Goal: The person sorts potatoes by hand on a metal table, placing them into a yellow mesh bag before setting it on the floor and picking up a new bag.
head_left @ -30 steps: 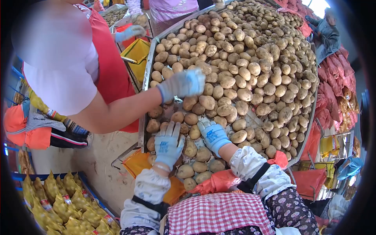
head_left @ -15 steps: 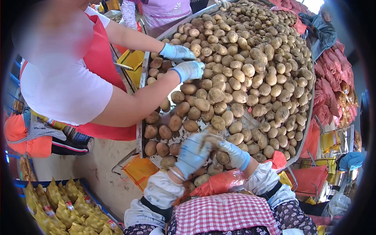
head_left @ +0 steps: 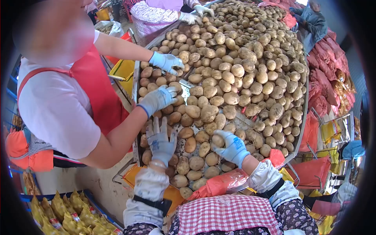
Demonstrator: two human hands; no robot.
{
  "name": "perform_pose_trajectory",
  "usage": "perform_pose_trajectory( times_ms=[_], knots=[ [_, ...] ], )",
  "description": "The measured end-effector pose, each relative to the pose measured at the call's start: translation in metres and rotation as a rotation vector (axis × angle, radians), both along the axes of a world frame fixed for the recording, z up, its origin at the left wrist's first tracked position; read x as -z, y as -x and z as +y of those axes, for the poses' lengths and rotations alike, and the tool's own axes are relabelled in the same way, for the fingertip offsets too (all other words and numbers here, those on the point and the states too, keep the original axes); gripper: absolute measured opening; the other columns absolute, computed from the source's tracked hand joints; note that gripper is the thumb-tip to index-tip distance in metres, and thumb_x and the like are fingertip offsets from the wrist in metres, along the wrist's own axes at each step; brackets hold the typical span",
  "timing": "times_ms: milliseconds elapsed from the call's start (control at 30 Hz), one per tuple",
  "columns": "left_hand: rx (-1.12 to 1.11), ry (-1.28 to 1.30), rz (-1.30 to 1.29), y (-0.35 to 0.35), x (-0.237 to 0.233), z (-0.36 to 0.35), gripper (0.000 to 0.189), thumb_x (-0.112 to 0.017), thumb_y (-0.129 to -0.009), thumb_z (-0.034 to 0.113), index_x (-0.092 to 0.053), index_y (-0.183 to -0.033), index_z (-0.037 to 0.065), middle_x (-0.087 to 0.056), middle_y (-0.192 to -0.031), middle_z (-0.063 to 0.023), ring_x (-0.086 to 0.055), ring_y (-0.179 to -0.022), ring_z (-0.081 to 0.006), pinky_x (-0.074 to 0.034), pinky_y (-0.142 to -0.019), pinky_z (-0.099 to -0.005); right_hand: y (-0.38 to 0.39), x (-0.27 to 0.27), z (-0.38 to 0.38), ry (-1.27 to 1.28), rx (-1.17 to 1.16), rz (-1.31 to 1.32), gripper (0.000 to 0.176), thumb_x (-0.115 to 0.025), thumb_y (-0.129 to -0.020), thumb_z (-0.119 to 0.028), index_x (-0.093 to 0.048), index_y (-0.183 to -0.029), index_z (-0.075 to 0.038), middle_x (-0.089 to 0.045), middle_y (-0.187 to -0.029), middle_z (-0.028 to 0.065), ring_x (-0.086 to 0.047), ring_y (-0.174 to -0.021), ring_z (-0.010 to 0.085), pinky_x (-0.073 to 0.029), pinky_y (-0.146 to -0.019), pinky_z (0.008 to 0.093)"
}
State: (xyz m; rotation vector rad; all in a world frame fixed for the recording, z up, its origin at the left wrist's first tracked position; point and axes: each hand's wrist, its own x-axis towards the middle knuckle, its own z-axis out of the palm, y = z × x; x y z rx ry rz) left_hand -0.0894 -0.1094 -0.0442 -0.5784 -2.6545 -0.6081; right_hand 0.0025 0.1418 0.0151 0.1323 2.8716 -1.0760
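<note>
Potatoes (head_left: 231, 98) cover a large metal-rimmed table, piled higher toward the back and lying loosely near me. My left hand (head_left: 161, 143), in a light blue glove, lies spread over potatoes near the table's left side, fingers apart and pointing away from me. Closer to the middle, my right hand (head_left: 231, 148), gloved too, has its fingers around a potato (head_left: 218, 141). A red plastic bag (head_left: 223, 183) lies at the near edge, below my right hand.
At the left, a co-worker (head_left: 94, 90) in a red apron reaches over the table with both gloved hands. Another person's gloved hands (head_left: 196, 15) are at the far edge. A crate of bagged potatoes (head_left: 74, 213) stands lower left; red sacks (head_left: 327, 86) are stacked right.
My hands have moved apart: the left went left and forward and spread out, the right moved slightly right with a potato. The co-worker's hands moved left, and another person's gloved hands now show more fully.
</note>
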Motion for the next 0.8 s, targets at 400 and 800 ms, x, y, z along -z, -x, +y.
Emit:
perform_pose_trajectory(
  times_ms=[400, 800],
  knots=[
    [0.321, -0.153, -0.034, 0.008, -0.026, 0.051, 0.054, -0.060, -0.083, 0.030, -0.050, -0.130, 0.004, -0.051, -0.129, -0.0197, -0.049, -0.118, -0.0352, -0.038, -0.102, -0.0431, 0.002, -0.001, 0.005, -0.204, -0.043, -0.114, 0.056, -0.073, -0.072, -0.034, -0.054, -0.119, -0.010, -0.063, -0.105, 0.0194, -0.062, -0.095, 0.0342, -0.049, -0.085, 0.0374],
    [0.469, 0.247, -0.410, -0.033, -0.037, 0.015, 0.059, -0.056, -0.081, 0.042, -0.053, -0.127, 0.006, -0.040, -0.139, -0.0227, -0.043, -0.124, -0.0369, -0.029, -0.107, -0.0468, 0.000, 0.007, 0.056, -0.101, 0.299, -0.097, 0.052, -0.067, -0.078, -0.031, -0.051, -0.124, -0.011, -0.063, -0.104, 0.0203, -0.062, -0.096, 0.0346, -0.049, -0.084, 0.0389]
  ],
)
